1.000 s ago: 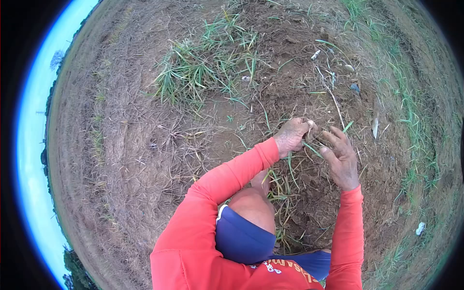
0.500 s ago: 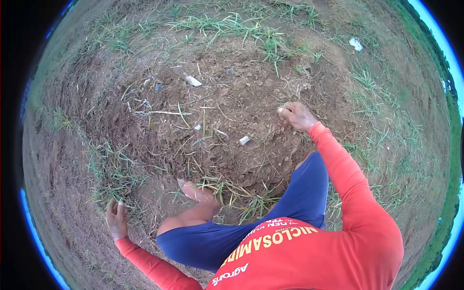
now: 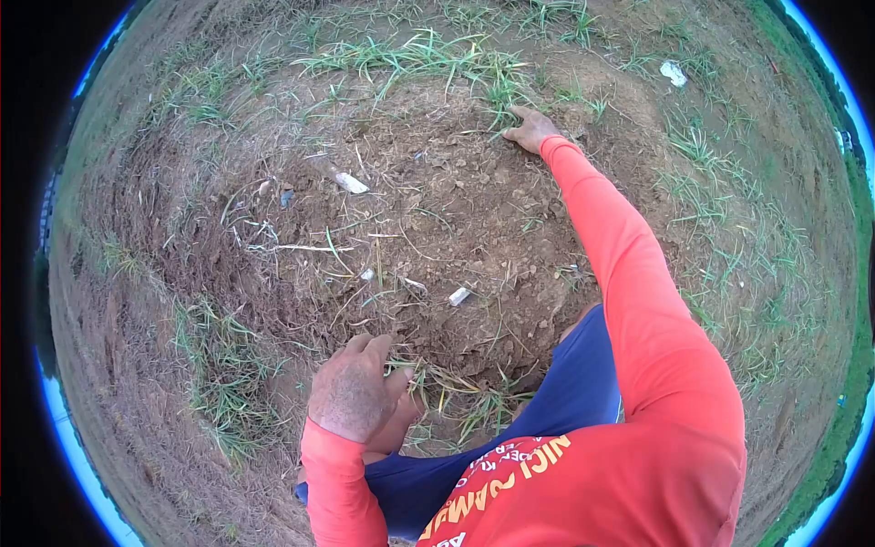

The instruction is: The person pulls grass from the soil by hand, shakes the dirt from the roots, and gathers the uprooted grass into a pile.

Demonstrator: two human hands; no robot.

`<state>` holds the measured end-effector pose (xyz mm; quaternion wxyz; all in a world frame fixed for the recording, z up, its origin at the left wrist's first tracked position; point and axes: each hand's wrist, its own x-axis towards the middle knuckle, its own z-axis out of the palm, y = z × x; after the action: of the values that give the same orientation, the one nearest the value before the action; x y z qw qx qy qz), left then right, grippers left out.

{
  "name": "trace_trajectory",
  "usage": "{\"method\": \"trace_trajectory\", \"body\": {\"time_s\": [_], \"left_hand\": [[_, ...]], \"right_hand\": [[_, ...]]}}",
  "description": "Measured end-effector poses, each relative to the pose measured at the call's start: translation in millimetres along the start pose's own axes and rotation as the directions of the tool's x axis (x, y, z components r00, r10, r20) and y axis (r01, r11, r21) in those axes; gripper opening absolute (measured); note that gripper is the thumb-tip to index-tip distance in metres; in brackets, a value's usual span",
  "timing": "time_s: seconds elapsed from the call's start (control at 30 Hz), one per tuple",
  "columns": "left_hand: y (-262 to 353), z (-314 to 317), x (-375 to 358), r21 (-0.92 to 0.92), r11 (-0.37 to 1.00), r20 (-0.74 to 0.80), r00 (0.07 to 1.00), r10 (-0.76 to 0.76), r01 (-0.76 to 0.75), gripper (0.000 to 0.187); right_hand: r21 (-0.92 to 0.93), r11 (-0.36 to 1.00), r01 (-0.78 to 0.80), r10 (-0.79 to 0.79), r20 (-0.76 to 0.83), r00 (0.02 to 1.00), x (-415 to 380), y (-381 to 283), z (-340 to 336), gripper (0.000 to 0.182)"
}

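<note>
Left hand (image 3: 354, 387) at bare soil's (image 3: 492, 210) near edge, fingers loosely bent, thumb apart; palm hidden, any hold unclear. Pale fragment (image 3: 458, 296) on soil. Right hand (image 3: 530, 133) at far edge, thumb and forefinger apart beside green grass (image 3: 501, 89); reaching stage, apparently.

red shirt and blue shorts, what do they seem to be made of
Red shirt: matte cloth, probably a thin knit, judging by its soft folds and snug sleeve.
Blue shorts: smooth, matte cloth with soft creases; cotton or synthetic, I can't tell.
</note>
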<state>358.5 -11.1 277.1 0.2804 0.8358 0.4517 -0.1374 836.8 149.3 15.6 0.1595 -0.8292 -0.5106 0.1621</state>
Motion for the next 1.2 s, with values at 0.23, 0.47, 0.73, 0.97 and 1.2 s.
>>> {"method": "trace_trajectory", "body": {"time_s": [0.23,0.47,0.73,0.97,1.2], "left_hand": [[-3,-11,7,-0.091,0.995,-0.099,0.993,-0.059,0.05,0.049],[-9,-10,14,-0.115,0.99,-0.012,0.997,-0.083,0.081,0.054],[-10,-5,17,-0.121,0.991,-0.026,0.998,-0.063,0.059,0.056],[-4,-6,21,-0.071,0.994,-0.012,0.996,-0.088,0.087,0.05],[-7,1,19,-0.031,0.998,-0.045,0.998,-0.05,0.049,0.049]], "right_hand": [[-0.012,0.997,-0.073,0.073,0.012,0.997,47,20,17,0.033],[-0.116,0.99,0.081,-0.078,0.027,0.997,32,19,5,0.036],[0.184,0.975,-0.121,0.112,0.059,0.992,44,14,-39,0.034],[0.332,0.942,-0.045,0.057,-0.027,0.998,24,-17,-107,0.036],[0.716,0.692,-0.091,-0.091,0.211,0.973,33,-5,-129,0.035]]}}
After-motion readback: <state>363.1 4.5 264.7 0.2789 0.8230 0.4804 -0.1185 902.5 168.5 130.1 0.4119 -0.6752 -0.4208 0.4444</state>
